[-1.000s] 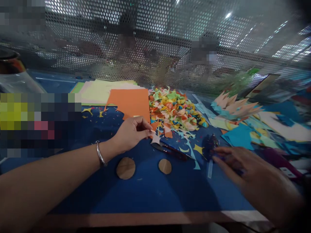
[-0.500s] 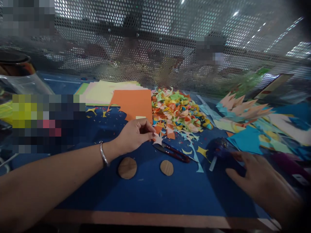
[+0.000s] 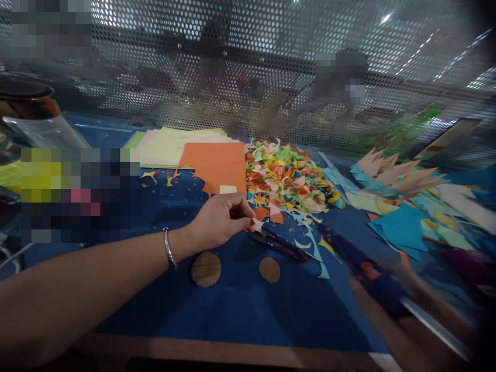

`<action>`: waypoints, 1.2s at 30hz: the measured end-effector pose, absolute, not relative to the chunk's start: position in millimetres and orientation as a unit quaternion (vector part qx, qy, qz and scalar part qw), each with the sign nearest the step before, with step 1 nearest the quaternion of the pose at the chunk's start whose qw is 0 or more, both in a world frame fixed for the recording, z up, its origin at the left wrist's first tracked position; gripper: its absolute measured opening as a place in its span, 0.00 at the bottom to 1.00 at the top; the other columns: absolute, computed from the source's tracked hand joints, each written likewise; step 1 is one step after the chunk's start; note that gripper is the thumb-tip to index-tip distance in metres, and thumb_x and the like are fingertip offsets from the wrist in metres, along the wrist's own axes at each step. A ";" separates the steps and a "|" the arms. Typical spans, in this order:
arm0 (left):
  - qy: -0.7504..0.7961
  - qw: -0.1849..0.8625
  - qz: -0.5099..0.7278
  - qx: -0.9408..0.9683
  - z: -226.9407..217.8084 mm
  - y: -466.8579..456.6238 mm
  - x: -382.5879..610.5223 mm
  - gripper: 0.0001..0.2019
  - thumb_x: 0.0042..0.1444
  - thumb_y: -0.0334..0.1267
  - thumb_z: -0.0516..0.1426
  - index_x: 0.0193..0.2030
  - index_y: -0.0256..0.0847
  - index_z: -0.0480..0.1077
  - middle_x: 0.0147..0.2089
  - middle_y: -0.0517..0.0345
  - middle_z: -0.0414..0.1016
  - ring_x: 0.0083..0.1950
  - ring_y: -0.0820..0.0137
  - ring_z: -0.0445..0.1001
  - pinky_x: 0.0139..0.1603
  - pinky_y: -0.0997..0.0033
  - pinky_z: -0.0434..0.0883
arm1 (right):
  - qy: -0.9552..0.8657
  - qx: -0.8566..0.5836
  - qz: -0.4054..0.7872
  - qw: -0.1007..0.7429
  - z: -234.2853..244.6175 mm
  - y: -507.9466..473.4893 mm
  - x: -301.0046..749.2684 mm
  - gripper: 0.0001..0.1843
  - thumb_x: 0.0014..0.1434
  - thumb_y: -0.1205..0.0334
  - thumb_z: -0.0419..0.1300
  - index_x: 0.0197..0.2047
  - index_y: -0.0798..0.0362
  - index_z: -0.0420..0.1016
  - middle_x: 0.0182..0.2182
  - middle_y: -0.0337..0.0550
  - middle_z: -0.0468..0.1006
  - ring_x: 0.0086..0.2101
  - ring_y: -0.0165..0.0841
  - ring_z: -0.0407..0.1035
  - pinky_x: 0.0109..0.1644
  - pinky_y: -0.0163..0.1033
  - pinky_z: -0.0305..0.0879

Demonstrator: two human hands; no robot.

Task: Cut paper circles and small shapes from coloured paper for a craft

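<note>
My left hand (image 3: 220, 219) pinches a small pale pink paper cutout (image 3: 257, 225) between thumb and fingertips, above the middle of the table. Just beyond and below the fingers lie dark-handled scissors (image 3: 284, 248). Nearer me rest two round cardboard discs, the larger disc (image 3: 206, 269) on the left and the smaller disc (image 3: 269, 270) on the right. At the right, blurred by motion, my right hand (image 3: 374, 318) is wrapped round a dark blue glue gun (image 3: 387, 292). A whitish glue stick (image 3: 436, 328) juts from its back, and its nozzle points toward the far left.
A heap of colourful paper petals (image 3: 290, 178) sits at the back, beside an orange sheet (image 3: 220, 163) and stacked pale sheets (image 3: 166, 147). A peach-and-blue paper flower (image 3: 395, 170) and blue paper (image 3: 403, 227) lie right. A perforated metal screen (image 3: 251, 77) stands behind.
My right hand has taken hold of the glue gun, lifted it from the table and turned it. My left hand still pinches the pink cutout in nearly the same place.
</note>
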State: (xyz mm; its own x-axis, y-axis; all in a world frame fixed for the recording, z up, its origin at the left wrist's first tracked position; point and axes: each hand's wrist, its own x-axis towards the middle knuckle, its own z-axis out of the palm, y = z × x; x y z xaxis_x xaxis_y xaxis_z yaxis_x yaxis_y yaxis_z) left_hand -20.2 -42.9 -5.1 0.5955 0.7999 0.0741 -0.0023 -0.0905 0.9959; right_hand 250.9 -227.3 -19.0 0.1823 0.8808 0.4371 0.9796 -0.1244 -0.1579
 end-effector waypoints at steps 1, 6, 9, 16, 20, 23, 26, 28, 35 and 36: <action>0.303 0.601 0.332 0.660 -4.6 -43.3 -20.2 0.06 0.48 0.34 0.63 0.29 0.40 0.68 0.28 0.58 0.77 0.31 0.73 0.76 0.34 0.71 0.70 | -0.647 -0.724 -0.114 0.209 -16.5 -226.2 239.4 0.08 0.59 0.50 0.59 0.43 0.35 0.69 0.35 0.48 0.80 0.34 0.49 0.79 0.31 0.49 0.75; 0.296 0.595 0.327 0.671 -2.3 -45.2 -20.2 0.05 0.49 0.33 0.62 0.29 0.40 0.69 0.28 0.58 0.77 0.30 0.73 0.75 0.34 0.71 0.69 | -0.726 -0.620 -0.097 0.281 -2.7 -215.0 198.1 0.08 0.63 0.55 0.57 0.45 0.44 0.68 0.38 0.45 0.80 0.34 0.41 0.79 0.34 0.40 0.76; 0.287 0.598 0.327 0.674 -2.5 -46.7 -20.2 0.04 0.49 0.32 0.61 0.29 0.40 0.69 0.28 0.58 0.77 0.32 0.72 0.76 0.36 0.71 0.71 | -0.742 -0.589 -0.070 0.311 1.5 -211.0 185.7 0.04 0.65 0.58 0.55 0.43 0.45 0.69 0.36 0.44 0.79 0.33 0.39 0.78 0.35 0.39 0.75; 0.282 0.588 0.311 0.692 -3.1 -49.8 -21.4 0.03 0.51 0.32 0.61 0.29 0.40 0.69 0.31 0.55 0.78 0.35 0.70 0.78 0.38 0.69 0.73 | -0.764 -0.573 -0.050 0.293 -3.7 -209.8 184.8 0.08 0.66 0.60 0.52 0.41 0.45 0.73 0.38 0.47 0.80 0.36 0.41 0.78 0.38 0.42 0.76; 0.294 0.571 0.301 0.705 0.0 -51.2 -21.8 0.03 0.51 0.31 0.60 0.29 0.39 0.69 0.30 0.56 0.78 0.34 0.70 0.78 0.36 0.71 0.72 | -0.774 -0.565 -0.065 0.279 -7.0 -206.9 187.2 0.08 0.65 0.59 0.53 0.44 0.47 0.72 0.38 0.46 0.80 0.36 0.39 0.78 0.36 0.38 0.76; 0.283 0.569 0.297 0.713 -0.8 -51.3 -22.3 0.03 0.50 0.31 0.60 0.30 0.39 0.69 0.30 0.57 0.78 0.34 0.71 0.78 0.36 0.71 0.72 | -0.777 -0.567 -0.058 0.269 -6.3 -205.1 185.6 0.11 0.67 0.59 0.50 0.42 0.47 0.75 0.38 0.46 0.81 0.36 0.37 0.78 0.37 0.36 0.76; 0.276 0.568 0.292 0.718 -3.6 -50.5 -22.7 0.02 0.51 0.31 0.59 0.31 0.39 0.69 0.31 0.57 0.79 0.34 0.71 0.79 0.37 0.71 0.72 | -0.776 -0.567 -0.065 0.268 -5.8 -204.1 185.6 0.15 0.68 0.57 0.49 0.39 0.47 0.76 0.36 0.45 0.81 0.36 0.38 0.78 0.37 0.37 0.76; 0.276 0.563 0.292 0.722 -4.5 -50.2 -22.8 0.02 0.51 0.32 0.59 0.31 0.39 0.69 0.32 0.57 0.79 0.34 0.71 0.79 0.37 0.71 0.72 | -0.773 -0.570 -0.068 0.269 -7.0 -204.0 187.1 0.15 0.67 0.55 0.50 0.38 0.47 0.77 0.36 0.45 0.81 0.36 0.38 0.79 0.35 0.37 0.76; 0.278 0.570 0.297 0.714 -1.1 -51.6 -22.5 0.03 0.50 0.31 0.59 0.29 0.39 0.68 0.30 0.56 0.78 0.33 0.71 0.78 0.36 0.70 0.72 | -0.734 -0.607 -0.082 0.293 -22.8 -209.2 190.9 0.15 0.65 0.52 0.53 0.43 0.47 0.78 0.39 0.47 0.82 0.37 0.41 0.79 0.37 0.40 0.78; 0.279 0.571 0.297 0.713 -0.9 -51.8 -22.5 0.02 0.50 0.31 0.59 0.29 0.39 0.69 0.30 0.56 0.78 0.33 0.71 0.78 0.36 0.70 0.72 | -0.732 -0.608 -0.085 0.294 -25.9 -210.4 191.4 0.15 0.65 0.52 0.53 0.44 0.47 0.79 0.39 0.47 0.82 0.38 0.41 0.79 0.38 0.40 0.78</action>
State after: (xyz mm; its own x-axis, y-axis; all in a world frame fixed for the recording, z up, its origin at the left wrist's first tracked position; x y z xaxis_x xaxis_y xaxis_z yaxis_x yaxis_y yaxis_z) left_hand -22.5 -51.8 -0.9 0.6683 0.7365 0.1046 0.0590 -0.1927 0.9795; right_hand 191.4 -210.4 -25.9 -0.0876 0.8406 0.5346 0.9408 0.2462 -0.2330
